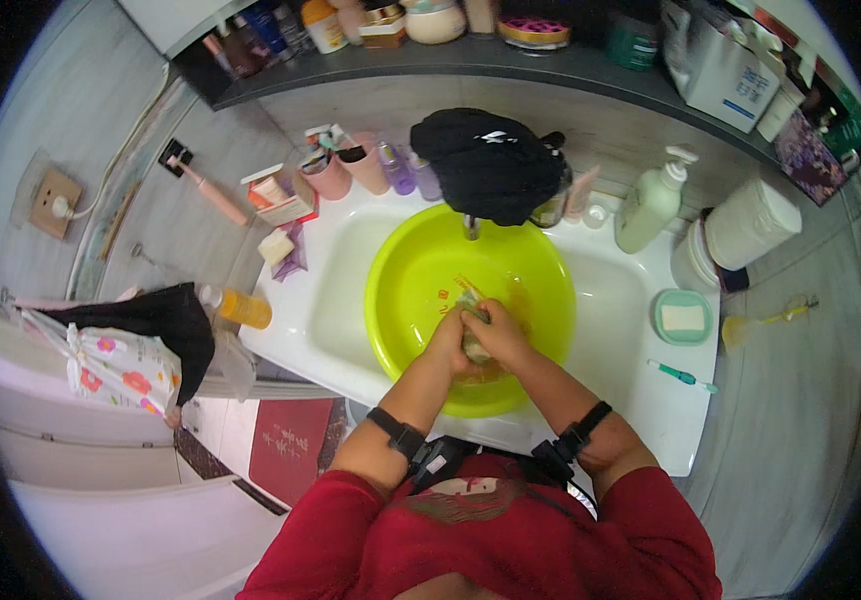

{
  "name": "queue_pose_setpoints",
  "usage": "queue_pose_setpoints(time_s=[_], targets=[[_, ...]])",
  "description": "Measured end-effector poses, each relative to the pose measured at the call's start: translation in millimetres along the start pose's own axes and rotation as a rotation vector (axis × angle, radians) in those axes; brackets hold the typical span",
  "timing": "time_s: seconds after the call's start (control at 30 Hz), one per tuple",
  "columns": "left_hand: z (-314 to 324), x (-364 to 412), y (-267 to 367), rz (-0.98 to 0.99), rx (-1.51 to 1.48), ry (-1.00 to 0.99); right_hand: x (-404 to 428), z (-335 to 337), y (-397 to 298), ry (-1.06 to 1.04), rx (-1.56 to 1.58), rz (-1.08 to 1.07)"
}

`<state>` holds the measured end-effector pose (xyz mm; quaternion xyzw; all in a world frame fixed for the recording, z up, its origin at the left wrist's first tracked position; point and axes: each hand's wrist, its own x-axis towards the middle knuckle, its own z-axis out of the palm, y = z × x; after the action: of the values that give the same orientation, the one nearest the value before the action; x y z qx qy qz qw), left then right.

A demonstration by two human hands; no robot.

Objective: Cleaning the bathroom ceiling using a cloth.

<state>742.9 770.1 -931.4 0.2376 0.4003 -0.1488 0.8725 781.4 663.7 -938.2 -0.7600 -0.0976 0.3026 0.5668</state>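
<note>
Both my hands are low inside a lime-green plastic basin [382, 300], which stands in a white washbasin [337, 292]. My left hand [447, 339] and my right hand [502, 334] press together around a small bunched grey-green item [475, 348], which looks like wet cloth. Fingers cover much of it, so its exact kind is unclear. Shallow water seems to lie in the basin, whose floor bears printed marks. A metal faucet spout [472, 226] reaches over the far rim, beneath a black cloth [487, 165].
Pink cups [325, 180] with toothbrushes and a small open box [280, 199] stand at back left. An orange bottle [247, 307] is on the left edge. Rightward are a green pump bottle [649, 206], a soap dish [684, 337] and a toothbrush [682, 375]. A loaded shelf [430, 66] overhangs the back.
</note>
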Motion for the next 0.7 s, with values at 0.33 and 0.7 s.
queue_pose_setpoints(time_s=[0.33,0.7], targets=[[-35.8,36.8,1.2,0.229,-0.07,-0.287,-49.1,5.1,-72.2,-0.026,-0.246,-0.462],[-1.6,-26.7,13.5,0.289,0.419,0.18,14.8,-23.1,-13.2,0.229,-0.637,-0.477]])
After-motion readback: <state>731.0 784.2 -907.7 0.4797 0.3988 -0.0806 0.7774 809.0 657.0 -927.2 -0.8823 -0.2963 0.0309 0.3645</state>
